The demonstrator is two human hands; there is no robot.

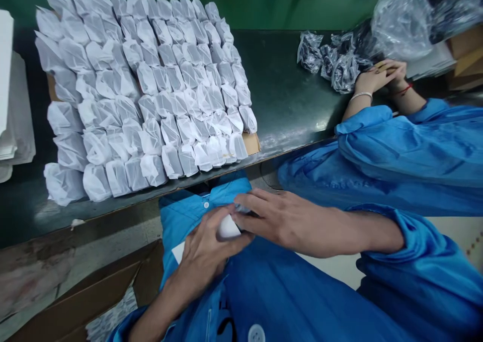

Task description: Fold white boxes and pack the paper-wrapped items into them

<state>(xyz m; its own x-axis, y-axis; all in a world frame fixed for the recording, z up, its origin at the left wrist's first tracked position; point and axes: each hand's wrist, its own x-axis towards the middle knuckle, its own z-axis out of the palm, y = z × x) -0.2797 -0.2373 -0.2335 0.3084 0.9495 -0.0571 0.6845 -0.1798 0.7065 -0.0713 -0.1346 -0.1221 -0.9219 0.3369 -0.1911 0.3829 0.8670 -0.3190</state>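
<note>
My left hand [206, 249] and my right hand [279, 219] meet in my lap, over my blue coat, below the table edge. Both are closed around a small white wrapped packet [228, 228]; a white sheet corner [178, 252] sticks out under my left hand. On the dark table [287, 100] just ahead, several rows of white-wrapped packets [147, 90] lie packed together on a cardboard sheet [252, 142].
A co-worker in a blue coat sits at the right, their hands [379, 75] at small clear plastic bags [332, 58] of dark parts. A large plastic bag [407, 20] lies behind. White stacks [9, 105] are at the left edge. An open cardboard box [86, 296] stands by my left knee.
</note>
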